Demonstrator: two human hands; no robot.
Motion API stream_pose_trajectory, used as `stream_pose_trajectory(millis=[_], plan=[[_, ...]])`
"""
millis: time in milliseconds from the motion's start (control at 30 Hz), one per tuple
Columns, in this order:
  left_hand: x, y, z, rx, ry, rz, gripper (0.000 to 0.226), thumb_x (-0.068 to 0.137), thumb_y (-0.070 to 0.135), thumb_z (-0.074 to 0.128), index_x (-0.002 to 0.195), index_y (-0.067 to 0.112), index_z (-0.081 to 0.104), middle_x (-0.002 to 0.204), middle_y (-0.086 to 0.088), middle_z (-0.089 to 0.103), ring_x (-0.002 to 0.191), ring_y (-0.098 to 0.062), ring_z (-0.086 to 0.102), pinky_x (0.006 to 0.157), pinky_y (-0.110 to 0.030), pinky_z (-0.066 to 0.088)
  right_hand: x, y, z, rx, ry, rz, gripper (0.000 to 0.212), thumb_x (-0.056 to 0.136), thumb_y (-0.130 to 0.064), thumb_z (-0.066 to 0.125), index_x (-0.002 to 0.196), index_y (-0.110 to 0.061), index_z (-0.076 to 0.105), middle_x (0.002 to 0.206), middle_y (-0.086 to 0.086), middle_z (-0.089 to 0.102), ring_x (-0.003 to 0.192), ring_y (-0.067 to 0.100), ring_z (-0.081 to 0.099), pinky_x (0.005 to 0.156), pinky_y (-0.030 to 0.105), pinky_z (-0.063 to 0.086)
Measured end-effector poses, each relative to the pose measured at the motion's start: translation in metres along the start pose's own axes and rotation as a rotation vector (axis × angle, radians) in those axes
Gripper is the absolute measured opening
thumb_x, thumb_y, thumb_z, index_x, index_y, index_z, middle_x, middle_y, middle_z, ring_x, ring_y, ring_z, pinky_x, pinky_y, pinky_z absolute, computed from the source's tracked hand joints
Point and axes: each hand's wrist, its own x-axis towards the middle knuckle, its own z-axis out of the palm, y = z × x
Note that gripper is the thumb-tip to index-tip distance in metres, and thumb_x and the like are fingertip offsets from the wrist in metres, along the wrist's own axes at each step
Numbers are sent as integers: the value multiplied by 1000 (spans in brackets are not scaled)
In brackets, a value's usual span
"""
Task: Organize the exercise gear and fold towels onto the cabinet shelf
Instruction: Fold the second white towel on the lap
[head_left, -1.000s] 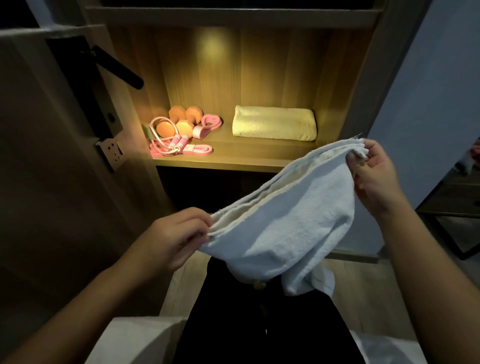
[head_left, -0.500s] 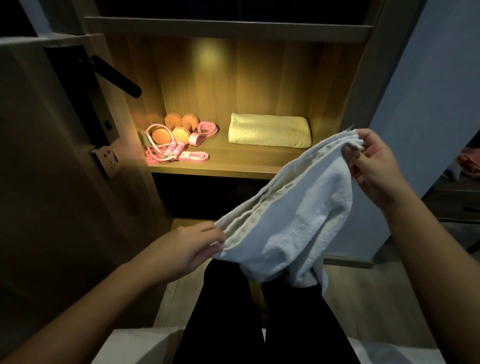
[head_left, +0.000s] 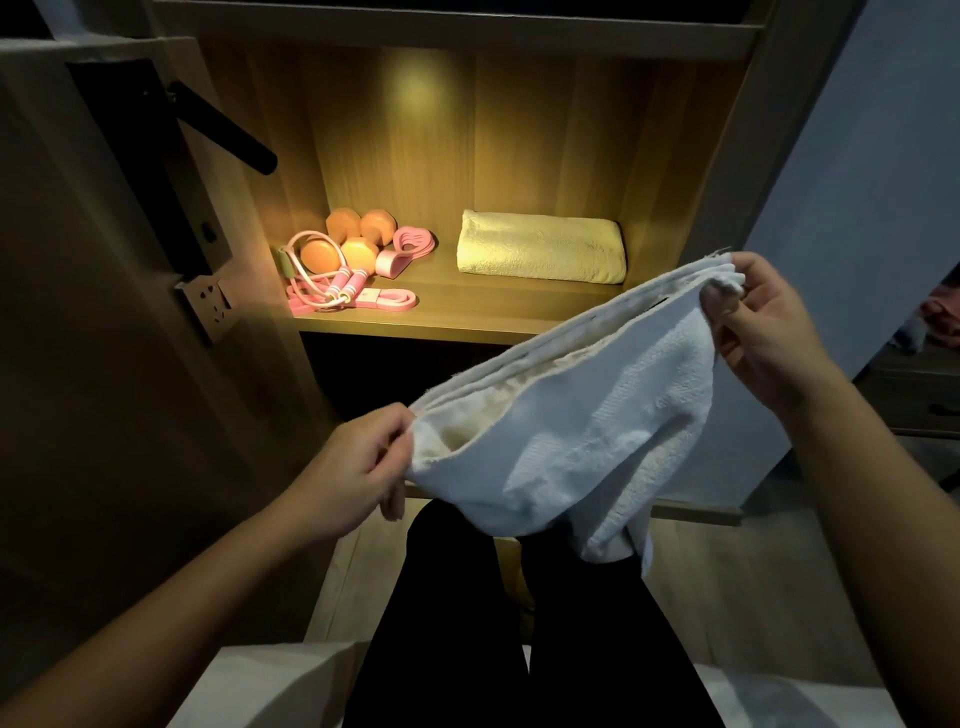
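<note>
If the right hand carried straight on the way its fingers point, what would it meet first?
Likely the folded yellow towel on the cabinet shelf: the right hand, pinching a corner of the white towel, points up-left toward it. Depth is unclear from one view.

One head-worn wide-angle view, aimed forward and down at an open cabinet.

The camera sits at the person's head and faces the lit cabinet shelf, which lies near and fills the upper middle of the frame. Both forearms enter from the lower corners. The left hand at centre left and the right hand at centre right each pinch the white towel, stretched across the middle closest to the lens. The downward tilt takes in the dark-clad legs at bottom centre and the floor at lower right. The cabinet's uprights converge toward the bottom of the frame.
</note>
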Motion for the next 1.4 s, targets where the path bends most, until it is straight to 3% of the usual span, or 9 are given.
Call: stream_pose_trajectory(millis=[167,400,600,833,967,1067,1267,1333,1400], plan=[[-2,10,2,-19,201,-24,30,94,36,39,94,11,55,70,-4,63,51,-15,60,47,-20,47,-5,1,1,35,-13,17,21,84,-30,59,104,-21,56,93,-5,66,87,10,65,78,23,56],[-12,9,-13,541,15,398,63,100,49,27,91,0,66,91,-11,61,78,-10,55,59,-23,50,-9,-6,8,79,-11,25,24,84,-35,59,106,-24,57,97,-5,66,90,11,66,80,26,57],[-20,-3,-7,658,-78,471,32,88,30,66,101,1,71,99,-14,65,80,-20,66,57,-31,58,-10,-5,15,75,-15,32,20,85,-35,59,104,-28,60,97,-7,67,90,11,67,79,25,57],[-7,21,-9,764,50,762,48,103,29,42,80,6,78,103,-17,72,77,-24,71,54,-31,57,6,0,-1,-60,103,78,33,79,-47,67,107,-29,61,105,-3,68,95,15,68,77,26,57],[22,58,-23,860,-128,920,35,100,22,45,90,11,77,114,-3,71,67,-13,65,51,-25,51,41,-2,-10,-165,176,78,14,92,-35,61,103,-27,58,100,-3,65,88,13,64,64,19,52],[57,79,-50,897,-213,833,23,94,27,53,94,15,73,102,3,70,73,-14,66,53,-30,53,74,-20,-14,-218,240,78,16,93,-36,60,106,-27,56,105,-3,63,93,14,64,67,21,52],[157,113,-98,1095,-232,179,16,92,28,63,96,13,62,90,3,55,90,-26,56,75,-37,44,142,-81,-13,-286,258,-58,18,94,-31,61,108,-20,55,103,1,65,95,18,65,75,31,56],[184,130,-120,1092,-201,161,15,91,19,64,93,4,68,94,-7,60,91,-29,59,76,-34,44,160,-107,-14,-358,259,-113,15,94,-28,63,103,-19,55,94,4,64,87,18,63,79,38,54],[206,157,-150,1109,52,258,15,90,19,65,89,5,69,95,-8,60,88,-29,60,74,-38,47,176,-133,-21,-382,321,-198,12,94,-29,62,92,-24,52,81,-1,60,71,12,58,72,36,51]])
